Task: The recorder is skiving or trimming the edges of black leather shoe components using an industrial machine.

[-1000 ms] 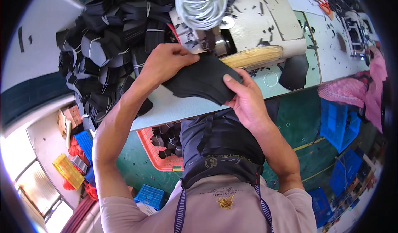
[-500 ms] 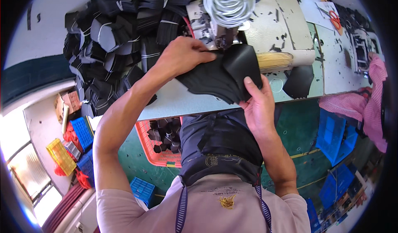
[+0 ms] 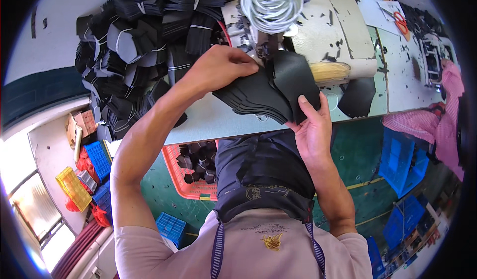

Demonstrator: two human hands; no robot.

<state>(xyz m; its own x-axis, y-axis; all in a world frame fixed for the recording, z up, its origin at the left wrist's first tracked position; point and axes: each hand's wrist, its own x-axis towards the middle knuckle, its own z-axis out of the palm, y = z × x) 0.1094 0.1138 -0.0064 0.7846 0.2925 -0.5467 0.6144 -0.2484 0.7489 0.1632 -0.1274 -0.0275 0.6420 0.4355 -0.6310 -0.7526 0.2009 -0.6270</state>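
A fanned stack of black sheet pieces [image 3: 251,100], leather-like, lies across the table's front edge, just below the metal head [image 3: 267,48] of a sewing-type machine. My left hand [image 3: 218,70] pinches the stack's upper edge between thumb and fingers, close to that head. One smooth black piece [image 3: 295,78] lies at the stack's right, its top reaching up beside the machine head. My right hand [image 3: 314,125] grips its lower corner, thumb on top and fingers partly hidden beneath. Whether this piece is joined to the stack cannot be made out.
Tied bundles of black pieces [image 3: 131,43] are heaped at the left. Coiled white cord [image 3: 272,5] hangs over the machine. Black scraps litter its pale bed [image 3: 318,25]. Another black piece [image 3: 358,97] lies right. Orange scissors [image 3: 400,23] rest farther off; a red basket [image 3: 181,187] stands below.
The right-hand piece has swung slightly right and down with my right hand. The layers of the stack now show more spread edges. My left hand has barely moved.
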